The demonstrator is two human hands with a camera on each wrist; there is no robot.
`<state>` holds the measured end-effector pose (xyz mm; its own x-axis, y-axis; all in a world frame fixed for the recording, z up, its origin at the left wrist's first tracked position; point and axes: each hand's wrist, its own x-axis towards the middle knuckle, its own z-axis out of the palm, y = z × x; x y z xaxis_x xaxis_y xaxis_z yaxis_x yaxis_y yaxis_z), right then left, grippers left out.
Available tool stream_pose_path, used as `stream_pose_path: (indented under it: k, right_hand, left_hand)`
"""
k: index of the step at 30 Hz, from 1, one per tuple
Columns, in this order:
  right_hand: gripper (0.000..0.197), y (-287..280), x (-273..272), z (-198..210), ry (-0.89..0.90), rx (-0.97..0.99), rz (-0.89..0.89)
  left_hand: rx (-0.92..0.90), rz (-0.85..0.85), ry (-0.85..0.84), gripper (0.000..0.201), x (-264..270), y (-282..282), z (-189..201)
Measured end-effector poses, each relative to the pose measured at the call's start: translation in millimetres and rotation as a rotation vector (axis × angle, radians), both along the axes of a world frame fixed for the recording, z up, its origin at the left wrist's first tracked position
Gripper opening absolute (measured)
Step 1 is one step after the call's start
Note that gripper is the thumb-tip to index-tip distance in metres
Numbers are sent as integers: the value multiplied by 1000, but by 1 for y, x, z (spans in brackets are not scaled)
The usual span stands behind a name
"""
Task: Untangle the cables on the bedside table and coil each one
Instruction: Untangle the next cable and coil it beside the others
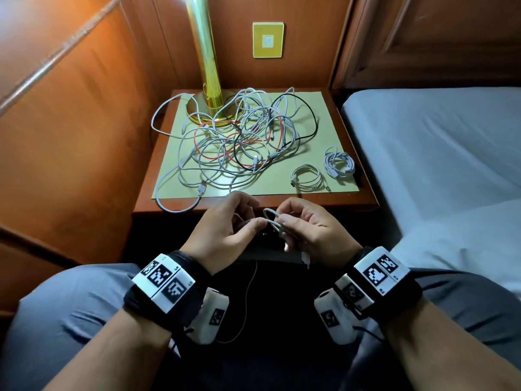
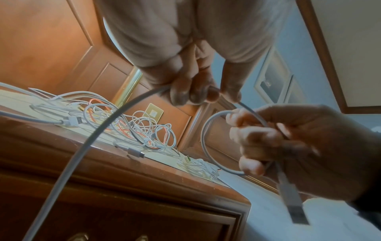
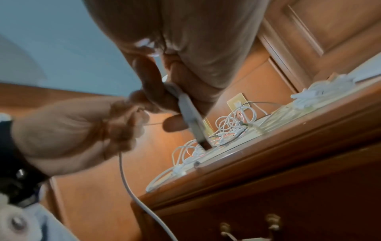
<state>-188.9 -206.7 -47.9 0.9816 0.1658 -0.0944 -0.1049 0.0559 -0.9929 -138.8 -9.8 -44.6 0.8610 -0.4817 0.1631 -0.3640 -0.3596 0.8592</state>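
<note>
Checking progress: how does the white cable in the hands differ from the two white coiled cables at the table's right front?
The white cable in the hands has one loop formed, its tail hanging toward the lap; the two white coiled cables are fully wound. It is gripped by the left hand and right hand; they lie untouched on the wooden bedside table. All are white.

We look down on a wooden bedside table set in a corner of orange-brown panelled walls. A brass lamp column rises at its back, casting warm light, beside a yellow wall plate. To the right lies a bed in pale grey sheets.
</note>
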Motion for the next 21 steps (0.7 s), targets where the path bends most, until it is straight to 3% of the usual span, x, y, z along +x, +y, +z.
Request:
stream_pose_path:
  k: [2, 6, 11, 17, 21]
  right_hand:
    - [17, 0, -1, 3, 7, 81, 15]
    - [17, -1, -3, 6, 0, 113, -51]
    - [16, -5, -1, 2, -63, -54, -70]
    - [14, -15, 0, 1, -126, -283, -126]
    - [13, -19, 2, 2, -160, -397, -124]
  left_hand:
    - [-25, -50, 91, 31, -1, 0, 1]
    - [-84, -122, 233, 22, -1, 1, 5]
    - [-265, -9, 465, 21, -3, -1, 4]
    - [-484, 77, 592, 14, 4, 2, 12]
    - [-523, 61, 620, 17, 3, 2, 14]
